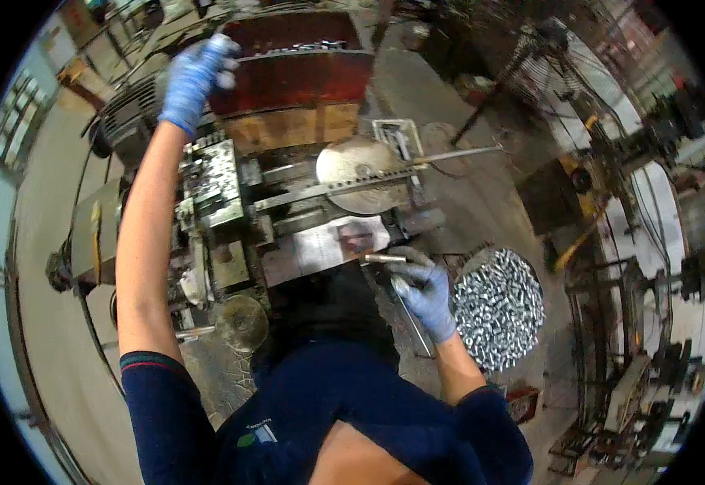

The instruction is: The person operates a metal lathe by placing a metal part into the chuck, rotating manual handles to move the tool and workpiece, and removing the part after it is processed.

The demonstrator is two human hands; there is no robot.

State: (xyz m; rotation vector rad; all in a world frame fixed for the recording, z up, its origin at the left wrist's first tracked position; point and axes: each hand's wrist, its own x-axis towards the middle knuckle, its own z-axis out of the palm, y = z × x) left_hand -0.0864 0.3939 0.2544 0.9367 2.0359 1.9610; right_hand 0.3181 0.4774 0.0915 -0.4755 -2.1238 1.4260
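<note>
I am viewing a bin (292,81) standing far, beyond a disc (356,158) that a bar (304,194) is crossing. A cylinder (385,258) is resting in the right hand (427,293), between a sheet (318,249) at left and heaped parts (498,311) at right.

Single fisheye view from the head, steeply downward over torso (304,396) and hands (431,301), fairly close.
</note>
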